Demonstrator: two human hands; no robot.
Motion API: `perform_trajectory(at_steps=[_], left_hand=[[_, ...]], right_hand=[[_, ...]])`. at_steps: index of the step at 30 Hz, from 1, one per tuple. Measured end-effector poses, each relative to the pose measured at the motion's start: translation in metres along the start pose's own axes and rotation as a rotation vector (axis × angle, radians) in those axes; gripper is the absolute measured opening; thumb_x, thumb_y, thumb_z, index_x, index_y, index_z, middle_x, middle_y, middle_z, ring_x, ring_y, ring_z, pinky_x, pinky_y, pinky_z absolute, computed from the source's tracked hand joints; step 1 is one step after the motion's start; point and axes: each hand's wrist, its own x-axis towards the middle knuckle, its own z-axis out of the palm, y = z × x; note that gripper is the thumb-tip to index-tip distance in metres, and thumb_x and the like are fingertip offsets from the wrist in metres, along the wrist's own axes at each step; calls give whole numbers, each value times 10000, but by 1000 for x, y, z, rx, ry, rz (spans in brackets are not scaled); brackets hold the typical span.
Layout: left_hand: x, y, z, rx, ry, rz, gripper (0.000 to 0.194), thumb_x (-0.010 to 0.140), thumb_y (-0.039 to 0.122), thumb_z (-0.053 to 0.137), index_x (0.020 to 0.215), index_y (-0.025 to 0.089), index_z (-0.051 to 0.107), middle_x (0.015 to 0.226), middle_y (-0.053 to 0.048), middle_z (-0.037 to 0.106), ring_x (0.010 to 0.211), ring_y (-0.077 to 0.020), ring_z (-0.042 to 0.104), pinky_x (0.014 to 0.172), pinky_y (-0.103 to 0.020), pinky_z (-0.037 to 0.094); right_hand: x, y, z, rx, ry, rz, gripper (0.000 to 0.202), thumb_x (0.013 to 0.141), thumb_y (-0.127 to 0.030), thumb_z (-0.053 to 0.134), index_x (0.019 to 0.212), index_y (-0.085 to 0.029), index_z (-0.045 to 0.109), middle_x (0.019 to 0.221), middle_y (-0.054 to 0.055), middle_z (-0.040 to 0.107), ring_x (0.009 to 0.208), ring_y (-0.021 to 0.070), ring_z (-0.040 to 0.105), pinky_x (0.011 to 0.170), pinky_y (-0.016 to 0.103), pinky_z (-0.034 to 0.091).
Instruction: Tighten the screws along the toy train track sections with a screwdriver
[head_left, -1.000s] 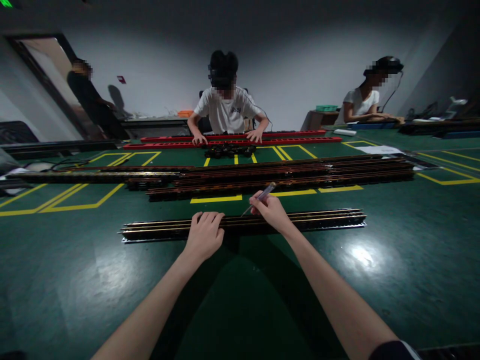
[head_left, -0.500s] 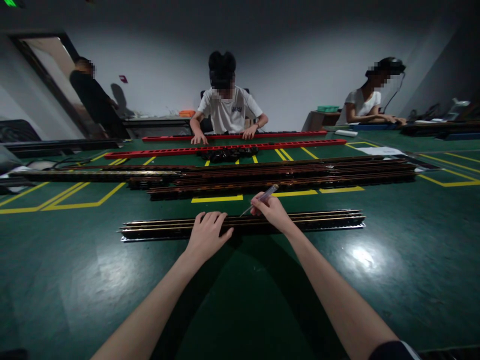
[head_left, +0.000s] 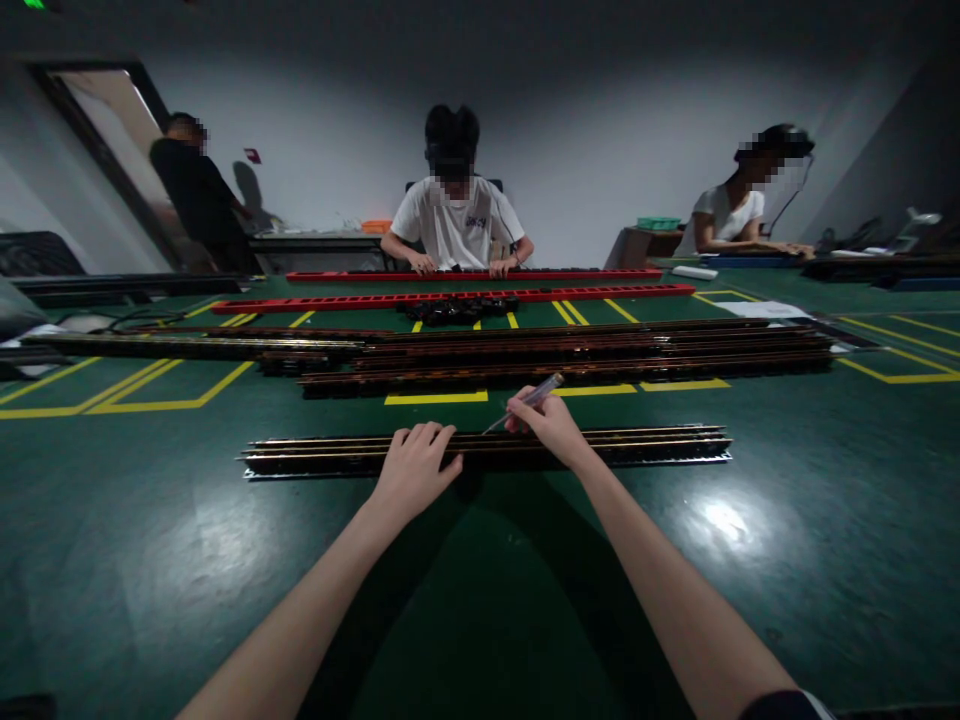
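Observation:
A long dark strip assembly (head_left: 315,457) with brass-coloured rails lies crosswise on the green table (head_left: 480,620). My left hand (head_left: 417,468) rests on it just left of its middle, fingers over the rails and thumb apart to the right. To the right, my right hand (head_left: 546,420) is closed round a screwdriver (head_left: 541,390) with a clear handle. The screwdriver slants down to the left, its thin tip at the rails between my hands. What exactly the tip touches is too small to tell.
Beyond lie stacked dark and copper strips (head_left: 585,358), two red slotted strips (head_left: 622,292) and a heap of small black parts (head_left: 465,308). A person (head_left: 459,225) works across the table; two more people are farther back.
My hands and the screwdriver have hardly moved on the strip. The view has shifted slightly. Across the table, the person's hands have drawn back and closer together at the far red strip.

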Motion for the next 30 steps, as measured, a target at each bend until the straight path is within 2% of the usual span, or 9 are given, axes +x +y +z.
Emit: perform_trajectory(at_steps=[16, 30], left_hand=[[0, 0, -6, 13, -67, -89, 379, 896, 291, 443, 1214, 134, 577, 1200, -131, 622, 1108, -281, 560, 954, -461, 400], [-1, 0, -4, 32, -32, -81, 351, 893, 292, 458, 1185, 152, 594, 1166, -117, 637, 1076, -272, 576, 935, -452, 420]], right_hand=[[-1, 4, -5, 47, 18, 15, 264, 760, -438, 611, 697, -186, 563, 578, -8, 617, 555, 138, 583, 563, 270, 447], [3, 9, -6, 182, 133, 35, 223, 698, -374, 613, 601, -188, 537, 475, -24, 542, 444, 111, 503, 458, 234, 417]])
